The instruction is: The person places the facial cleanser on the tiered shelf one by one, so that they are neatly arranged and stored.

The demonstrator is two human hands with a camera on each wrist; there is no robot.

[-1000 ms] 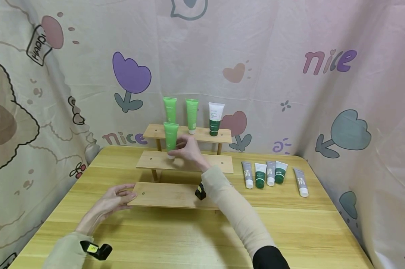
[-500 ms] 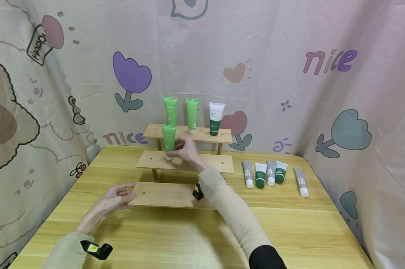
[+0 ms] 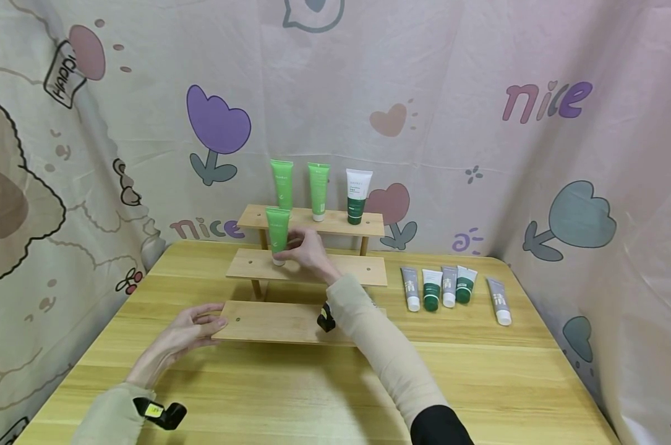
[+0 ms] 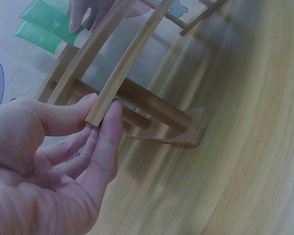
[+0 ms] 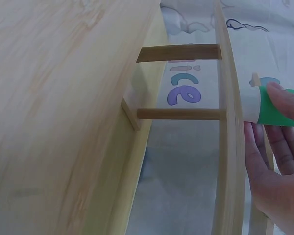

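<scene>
The green tube [image 3: 277, 228] is at the left part of the middle board [image 3: 252, 267], with its cap [image 5: 251, 105] pointing down; its long axis is close to upright, so it meets the flat board almost squarely; whether the cap touches the board or is only just above it, I cannot tell with certainty. The right hand [image 3: 310, 248] holds this tube, pinching it low, near the cap, between thumb and fingers; seen from this hand, the tube lies to the left, at the fingertips, and most of its body rises above the grip; in my judgement, the relation which decides is this one, of cap to board, and the right hand is clearly the nearer of the two. The left hand [image 3: 193, 327] is lower and further to the left; it grips the left end of the lowest board [image 3: 279, 324] between thumb and fingers. Behind the held tube, on the upper board [image 3: 257, 216], stand a second green tube [image 3: 282, 182], its lower end partly covered, a third green tube [image 3: 318, 185] and a white-and-dark-green tube [image 3: 357, 194]; to the right, on the tabletop [image 3: 480, 377], lie a group of four tubes [image 3: 431, 290] and, somewhat apart, a single grey tube [image 3: 499, 301].
</scene>
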